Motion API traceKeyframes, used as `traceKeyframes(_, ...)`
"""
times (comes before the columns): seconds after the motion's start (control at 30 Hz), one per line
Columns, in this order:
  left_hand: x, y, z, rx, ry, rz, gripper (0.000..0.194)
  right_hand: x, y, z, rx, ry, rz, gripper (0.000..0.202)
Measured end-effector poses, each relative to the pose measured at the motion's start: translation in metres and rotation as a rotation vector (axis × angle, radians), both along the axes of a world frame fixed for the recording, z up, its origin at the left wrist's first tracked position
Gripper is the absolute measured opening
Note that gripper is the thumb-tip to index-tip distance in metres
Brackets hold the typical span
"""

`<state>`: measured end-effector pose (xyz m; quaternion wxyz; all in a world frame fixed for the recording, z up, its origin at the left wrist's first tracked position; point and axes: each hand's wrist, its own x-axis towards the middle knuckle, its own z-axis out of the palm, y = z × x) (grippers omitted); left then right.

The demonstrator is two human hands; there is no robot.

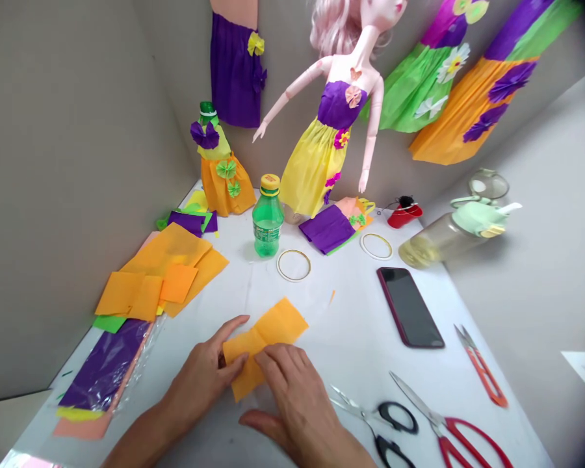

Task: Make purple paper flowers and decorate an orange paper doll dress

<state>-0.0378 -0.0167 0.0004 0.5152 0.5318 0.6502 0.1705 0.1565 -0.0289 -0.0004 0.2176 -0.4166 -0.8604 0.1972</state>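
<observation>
A creased sheet of orange crepe paper point(273, 328) lies on the white table in front of me. My left hand point(207, 364) grips its left edge, thumb on top, the index finger stretched out beyond it; the other fingertips are partly hidden. Across the paper's near side rest the fingertips of my right hand point(297, 393), with its thumb held apart and nothing gripped. Black-handled scissors point(370, 416) lie just right of this hand. Farther right are red-handled scissors point(439, 422).
Orange paper pieces point(168, 253) and bagged purple paper point(104, 364) lie left. Behind stand a green bottle point(268, 224), a doll point(344, 107) and a paper-dressed bottle point(224, 169). Rightward are a phone point(412, 309), a drinking bottle point(448, 231), small scissors point(482, 367) and two rings point(293, 279).
</observation>
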Motion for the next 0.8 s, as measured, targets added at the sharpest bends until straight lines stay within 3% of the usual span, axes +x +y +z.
traceKeyframes(0.07,0.002,-0.008,-0.004,-0.009,-0.022,-0.022,0.061,-0.004,-0.007,-0.011,0.052,-0.019,-0.025,0.014)
traceKeyframes(0.1,0.000,-0.012,-0.005,-0.010,-0.013,-0.038,0.059,-0.004,-0.009,-0.017,0.071,-0.018,-0.024,0.009)
traceKeyframes(0.17,-0.008,-0.018,-0.003,0.041,0.033,-0.052,0.051,0.001,-0.012,-0.024,0.070,-0.001,-0.001,0.019)
traceKeyframes(0.27,-0.022,-0.021,0.008,0.259,0.071,-0.044,0.034,0.012,-0.013,-0.023,0.031,0.006,0.028,0.024)
traceKeyframes(0.37,-0.023,-0.013,0.011,0.372,-0.028,-0.241,0.033,0.019,-0.016,-0.017,0.062,-0.001,0.061,0.026)
traceKeyframes(0.47,-0.008,0.001,-0.004,0.379,-0.144,-0.537,0.041,0.020,-0.019,-0.016,0.122,-0.001,0.086,0.027)
traceKeyframes(0.57,0.009,0.019,-0.029,0.592,-0.051,-0.772,0.045,0.018,-0.023,-0.019,0.185,-0.032,0.137,0.025)
traceKeyframes(0.67,0.019,0.035,-0.047,0.708,0.135,-0.880,0.051,0.014,-0.028,-0.022,0.226,-0.032,0.195,0.023)
traceKeyframes(0.8,0.021,0.046,-0.049,0.763,0.215,-0.882,0.066,0.013,-0.033,-0.021,0.208,0.012,0.194,0.023)
